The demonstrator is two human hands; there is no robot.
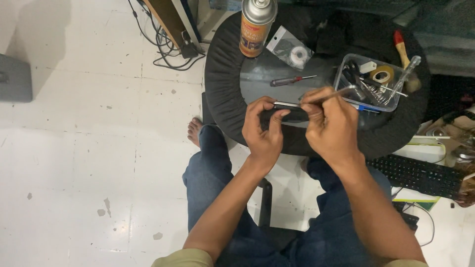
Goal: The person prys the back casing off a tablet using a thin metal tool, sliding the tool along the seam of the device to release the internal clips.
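My left hand (pixel 264 129) grips a dark phone-like device (pixel 291 112) by its left end, thumb on its top edge. Over the device's right end, my right hand (pixel 329 123) pinches a thin metal tool (pixel 332 95) whose tip meets the device's upper edge. Both hands hover above a round glass-topped table with a black padded rim (pixel 220 74).
On the table stand an orange spray can (pixel 256 27), a red-handled screwdriver (pixel 289 80), a small plastic bag with a white roll (pixel 292 49) and a clear tray of tools (pixel 372 81). A black keyboard (pixel 420 175) lies at the right, cables (pixel 166 47) on the white floor.
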